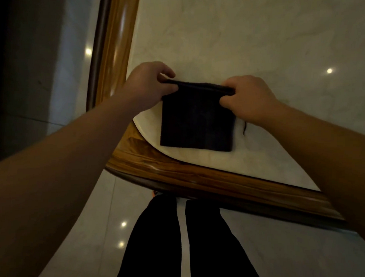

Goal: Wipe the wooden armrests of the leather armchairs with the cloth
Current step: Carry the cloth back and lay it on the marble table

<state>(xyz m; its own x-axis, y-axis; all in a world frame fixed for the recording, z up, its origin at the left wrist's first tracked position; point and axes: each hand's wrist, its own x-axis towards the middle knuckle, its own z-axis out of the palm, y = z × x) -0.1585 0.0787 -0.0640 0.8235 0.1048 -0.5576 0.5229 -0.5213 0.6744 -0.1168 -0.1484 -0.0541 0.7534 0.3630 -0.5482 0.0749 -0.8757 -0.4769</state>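
The fingers (166, 77) of the left hand (148, 82) and those of the right hand (247, 97) are pinched on the far folded edge of the dark cloth (197, 122), one at each corner. The cloth is laid flat on the pale marble surface (244, 36), near its rounded corner inside the wooden rim (176, 169). No armchair is shown. A loose thread (244, 128) is seen by the right hand. If lifted unevenly, the fold is judged likely to fall open.

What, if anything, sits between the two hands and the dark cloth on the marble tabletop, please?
Nothing visible does: the left hand and right hand already pinch the far edge of the dark cloth, which lies flat on the tabletop.
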